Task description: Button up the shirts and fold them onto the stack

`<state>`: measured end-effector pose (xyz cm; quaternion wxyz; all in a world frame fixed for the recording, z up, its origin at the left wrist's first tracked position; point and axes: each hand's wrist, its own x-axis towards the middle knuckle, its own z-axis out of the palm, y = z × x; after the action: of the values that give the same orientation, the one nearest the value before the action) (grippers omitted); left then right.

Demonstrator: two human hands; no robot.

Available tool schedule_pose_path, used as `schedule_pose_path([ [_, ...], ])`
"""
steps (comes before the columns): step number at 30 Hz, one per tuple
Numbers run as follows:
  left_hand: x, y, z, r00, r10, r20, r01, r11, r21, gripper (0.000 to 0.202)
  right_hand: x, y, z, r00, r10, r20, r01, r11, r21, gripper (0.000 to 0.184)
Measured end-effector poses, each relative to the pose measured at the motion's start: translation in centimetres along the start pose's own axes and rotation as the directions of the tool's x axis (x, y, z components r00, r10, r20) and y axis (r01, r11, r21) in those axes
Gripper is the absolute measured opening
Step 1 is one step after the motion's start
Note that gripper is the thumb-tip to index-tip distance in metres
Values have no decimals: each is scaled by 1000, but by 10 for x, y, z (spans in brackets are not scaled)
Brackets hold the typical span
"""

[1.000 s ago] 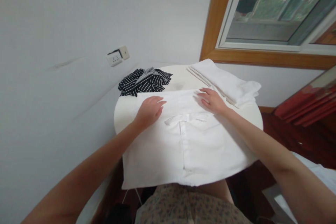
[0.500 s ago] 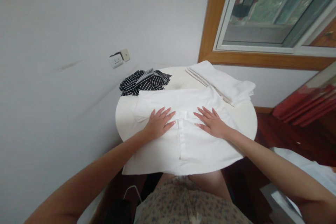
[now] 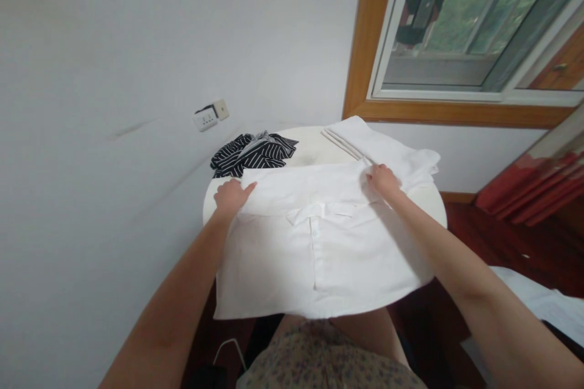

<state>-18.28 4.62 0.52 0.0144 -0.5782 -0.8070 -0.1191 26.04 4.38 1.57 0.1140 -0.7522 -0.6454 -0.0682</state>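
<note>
Spread over the round table is a white shirt [image 3: 274,261], its placket running down the middle and its far part lying as a folded band. At the band's far left corner, my left hand [image 3: 232,196] is closed on the edge, thumb on top and fingers curled. My right hand [image 3: 383,181] grips the far right corner with bent fingers; its fingertips are partly hidden. The shirt's near edge hangs over the table's front, close to my lap.
A black-and-white striped cloth [image 3: 255,152] lies bunched at the back left of the white table [image 3: 310,137]. Folded white cloth [image 3: 387,146] rests at the back right. Behind are a wall with a socket [image 3: 206,118] and a wood-framed window [image 3: 456,110]. A red curtain [image 3: 515,188] hangs at right.
Both hands lay flat on the shirt's middle before. They have moved outward and away from me to the far corners, where their fingers have closed on the fabric.
</note>
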Motion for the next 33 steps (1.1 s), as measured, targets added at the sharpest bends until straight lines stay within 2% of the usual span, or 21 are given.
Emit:
schedule_pose_path([
  [2, 6, 0, 1, 997, -6, 77, 10, 999, -51, 71, 6, -5, 8, 999, 27, -26, -28, 1000, -12, 38],
  [5, 11, -1, 3, 988, 63, 144, -49, 994, -96, 63, 8, -10, 20, 996, 42, -73, -43, 999, -11, 42],
  [7, 8, -2, 6, 987, 143, 75, -135, 985, -105, 56, 7, -9, 25, 995, 34, -91, -34, 999, -5, 41],
  [11, -15, -1, 5, 950, 264, -167, -284, 953, -103, 48, -2, -3, 26, 990, -38, -135, 41, 999, 24, 35],
  [15, -31, 5, -12, 959, 202, -199, -224, 970, -97, 47, -6, 1, 12, 957, -48, -287, 70, 995, 68, 35],
  [17, -23, 10, -23, 956, 174, -235, -195, 978, -69, 50, 2, 0, 3, 931, -40, -362, 80, 992, 95, 36],
  [20, 4, 18, -34, 936, 162, -312, -184, 982, -43, 52, 25, -3, -3, 908, -1, -418, 72, 985, 155, 38],
  [23, 27, 25, -34, 937, 149, -317, -173, 984, -47, 55, 49, -6, -1, 910, 15, -415, 79, 975, 208, 39],
  [25, 31, 30, -31, 927, 171, -334, -199, 979, -49, 55, 57, -9, 3, 916, 0, -400, 92, 973, 211, 39],
  [27, 26, 38, -26, 894, 227, -386, -260, 965, -35, 60, 56, -16, 5, 918, -61, -392, 139, 975, 174, 41],
  [29, 16, 46, -18, 843, 339, -417, -372, 928, 1, 64, 48, -28, 8, 906, -208, -368, 267, 957, 117, 44],
  [31, 7, 55, -8, 784, 501, -367, -528, 849, 32, 59, 36, -41, 13, 870, -400, -288, 439, 895, 83, 45],
  [33, 2, 60, 6, 719, 645, -257, -662, 749, 27, 53, 24, -52, 22, 840, -520, -156, 537, 838, 95, 48],
])
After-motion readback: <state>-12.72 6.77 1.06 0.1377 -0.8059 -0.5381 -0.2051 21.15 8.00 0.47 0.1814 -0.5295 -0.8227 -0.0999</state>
